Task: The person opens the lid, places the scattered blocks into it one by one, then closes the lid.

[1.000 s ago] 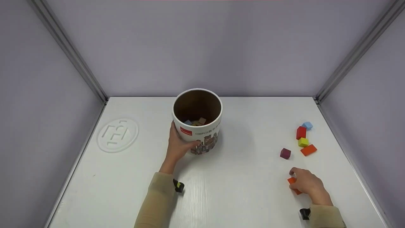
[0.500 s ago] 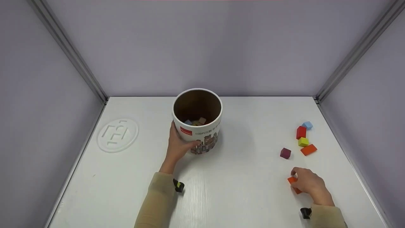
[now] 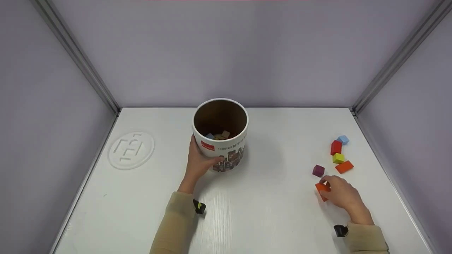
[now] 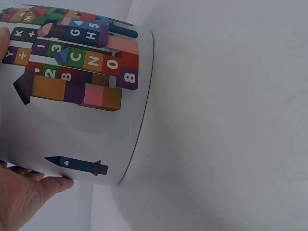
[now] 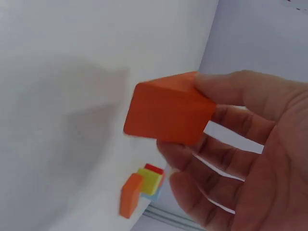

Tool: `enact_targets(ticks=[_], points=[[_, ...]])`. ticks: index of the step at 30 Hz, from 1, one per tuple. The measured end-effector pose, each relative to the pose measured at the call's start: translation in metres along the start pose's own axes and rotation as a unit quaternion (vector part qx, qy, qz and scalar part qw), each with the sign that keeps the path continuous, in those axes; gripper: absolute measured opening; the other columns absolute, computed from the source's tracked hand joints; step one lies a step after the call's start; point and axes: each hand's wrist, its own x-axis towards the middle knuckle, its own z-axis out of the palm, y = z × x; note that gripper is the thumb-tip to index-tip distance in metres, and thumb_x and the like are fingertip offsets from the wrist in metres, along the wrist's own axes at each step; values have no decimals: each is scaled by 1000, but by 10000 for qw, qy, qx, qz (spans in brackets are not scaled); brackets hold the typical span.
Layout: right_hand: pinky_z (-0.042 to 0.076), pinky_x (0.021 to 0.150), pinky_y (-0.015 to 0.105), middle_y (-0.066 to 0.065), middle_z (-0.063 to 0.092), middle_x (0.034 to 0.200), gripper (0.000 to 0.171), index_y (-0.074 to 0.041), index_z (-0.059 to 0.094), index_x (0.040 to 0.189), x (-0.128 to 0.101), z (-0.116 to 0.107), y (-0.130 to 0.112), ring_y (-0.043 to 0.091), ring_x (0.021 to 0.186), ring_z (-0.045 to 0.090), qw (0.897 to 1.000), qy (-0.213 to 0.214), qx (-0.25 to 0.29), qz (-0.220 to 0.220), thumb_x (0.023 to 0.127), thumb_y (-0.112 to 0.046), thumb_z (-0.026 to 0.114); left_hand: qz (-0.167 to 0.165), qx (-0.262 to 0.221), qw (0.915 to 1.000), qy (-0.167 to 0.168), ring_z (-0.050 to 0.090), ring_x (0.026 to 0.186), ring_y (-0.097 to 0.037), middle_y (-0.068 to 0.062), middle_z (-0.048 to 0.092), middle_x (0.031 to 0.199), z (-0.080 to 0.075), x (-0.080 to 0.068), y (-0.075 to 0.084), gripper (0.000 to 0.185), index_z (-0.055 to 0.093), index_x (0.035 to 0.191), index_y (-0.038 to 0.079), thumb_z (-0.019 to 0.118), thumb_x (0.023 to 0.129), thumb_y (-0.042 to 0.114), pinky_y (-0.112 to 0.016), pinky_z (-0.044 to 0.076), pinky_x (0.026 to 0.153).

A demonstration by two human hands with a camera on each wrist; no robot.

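My left hand (image 3: 199,162) grips the near left side of a white cylindrical tub (image 3: 229,155), thumb across its printed front. Inside the upright tub lie several small blocks (image 3: 225,134), partly hidden by its wall. The tub's side shows printed lettered blocks in the left wrist view. My right hand (image 3: 340,192) pinches an orange block (image 5: 168,110) between thumb and fingers; a shadow beneath shows it raised off the table. Just beyond that hand a purple cube (image 3: 318,170) sits on the white table (image 3: 268,211).
At the right, a blue block (image 3: 343,139), a red block (image 3: 336,147), a yellow block (image 3: 338,158) and another orange block (image 3: 344,167) lie in a loose row. A round embossed emblem (image 3: 131,150) marks the table's left. Grey walls (image 3: 226,53) enclose the back and sides.
My right hand has lifted the orange block off the table and moved it slightly forward and left, closer to the purple cube. My left hand and the tub have stayed still.
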Motion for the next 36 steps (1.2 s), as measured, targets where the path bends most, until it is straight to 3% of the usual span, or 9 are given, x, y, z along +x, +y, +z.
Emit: enact_targets(ticks=[7, 12, 15, 22, 30, 36], points=[[56, 73, 46, 11, 61, 97, 30, 1, 64, 115, 12, -15, -35, 28, 87, 59, 9938, 787, 181, -761, 87, -7, 72, -15, 40, 10000, -4, 34, 136, -17, -3, 36, 149, 0, 0, 1, 133, 15, 156, 14, 93, 55, 52, -45, 26, 116], [57, 76, 45, 12, 61, 103, 31, -2, 64, 118, 24, -27, -70, 29, 90, 59, 9803, 1363, 277, -1400, 88, -7, 71, -24, 39, 10000, 8, 34, 136, -17, 1, 35, 149, 0, -1, 1, 134, 14, 156, 14, 93, 55, 53, -44, 26, 116], [57, 80, 46, 11, 60, 109, 32, -4, 63, 120, 31, -34, -95, 29, 95, 60, 9687, 1686, 363, -1788, 89, -7, 71, -6, 54, 10000, 11, 33, 136, -16, 2, 35, 149, 1, 0, 1, 135, 14, 156, 14, 93, 54, 53, -44, 26, 116], [59, 76, 39, 14, 54, 112, 43, -12, 60, 133, 43, -49, -154, 25, 94, 60, 9348, 2313, 571, -2636, 92, -7, 68, 79, -43, 10000, 16, 35, 133, -14, -13, 37, 149, 0, 0, 0, 132, 16, 156, 13, 95, 55, 47, -42, 27, 115], [57, 73, 33, 14, 52, 112, 35, -5, 63, 128, 55, -59, -210, 20, 93, 58, 8933, 2802, 1130, -3328, 92, -5, 67, 42, 24, 10000, -16, 33, 137, -15, -7, 36, 150, -1, 0, 2, 132, 15, 156, 15, 93, 56, 50, -43, 25, 117], [55, 74, 29, 12, 52, 111, 33, -5, 63, 126, 68, -54, -237, 18, 95, 56, 8796, 2875, 1274, -3569, 93, -7, 67, -2, 120, 9999, -7, 32, 138, -18, -10, 35, 151, -1, -1, 2, 132, 14, 156, 15, 93, 56, 51, -46, 24, 117]])
